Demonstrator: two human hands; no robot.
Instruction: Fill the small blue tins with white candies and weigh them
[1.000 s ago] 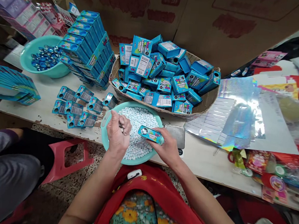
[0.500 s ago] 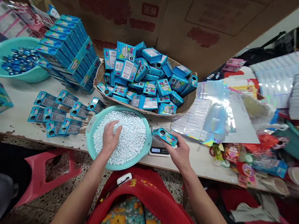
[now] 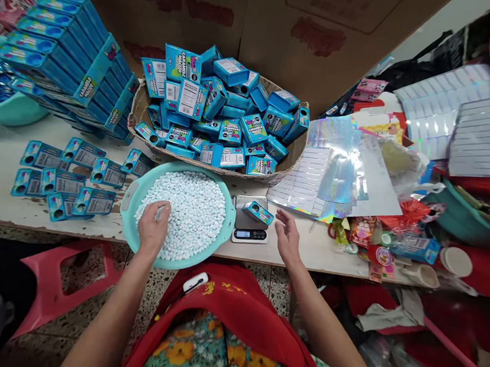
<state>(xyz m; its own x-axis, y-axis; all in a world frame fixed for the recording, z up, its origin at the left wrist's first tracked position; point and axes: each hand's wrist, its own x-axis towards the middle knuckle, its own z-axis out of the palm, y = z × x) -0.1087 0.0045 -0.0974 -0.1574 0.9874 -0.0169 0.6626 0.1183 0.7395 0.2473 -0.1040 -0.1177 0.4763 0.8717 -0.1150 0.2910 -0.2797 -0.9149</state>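
Head view: right hand [image 3: 287, 236] open, left hand [image 3: 152, 228] indeterminate, one box [image 3: 260, 213] on one scale [image 3: 249, 235].

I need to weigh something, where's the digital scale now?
In the head view, the digital scale sits between the turquoise basin, on its left, and the right hand, with a blue Caramelo box on it.

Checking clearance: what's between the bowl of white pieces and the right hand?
In the head view, a scale with one blue box on it lies between the bowl and the right hand.
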